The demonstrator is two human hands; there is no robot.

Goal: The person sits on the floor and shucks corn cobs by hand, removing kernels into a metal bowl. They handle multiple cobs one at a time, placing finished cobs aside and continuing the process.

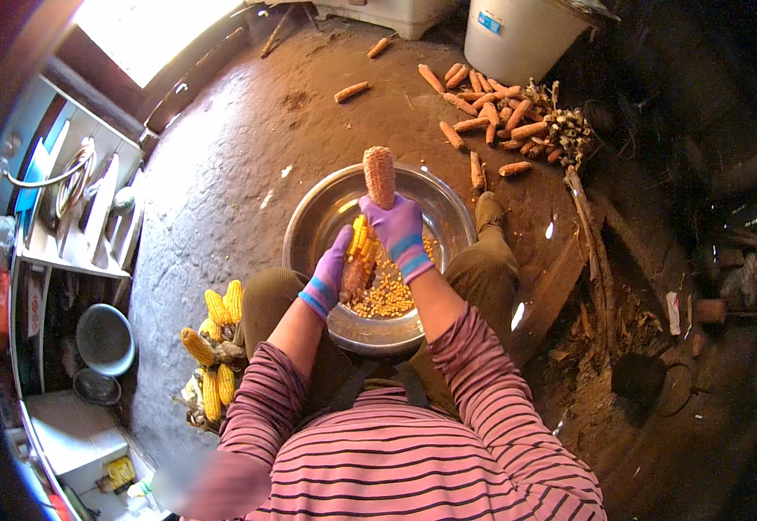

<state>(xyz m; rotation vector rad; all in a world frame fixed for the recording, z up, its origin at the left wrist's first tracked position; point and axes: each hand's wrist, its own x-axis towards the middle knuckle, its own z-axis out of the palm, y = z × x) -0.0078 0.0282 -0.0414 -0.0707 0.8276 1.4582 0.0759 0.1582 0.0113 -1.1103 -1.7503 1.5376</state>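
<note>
Both of my hands wear purple gloves with blue bands, above a wide metal basin (300, 225) between my knees. My left hand (331, 267) grips a partly shelled corn cob (359, 264); yellow kernels cover its upper part, while its lower part is bare. In my right hand (397, 225) is a bare corn cob (379, 174), its end pointing away from me. The right hand is close against the upper part of the partly shelled cob. Loose corn kernels (385, 296) lie on the bottom of the basin.
Several yellow ears of corn (212, 391) lie on the floor by my left leg. Shelled cobs (482, 117) are heaped at the far right, before a white bucket (522, 39). A white shelf unit (85, 260) stands left, a stick (590, 241) lies right.
</note>
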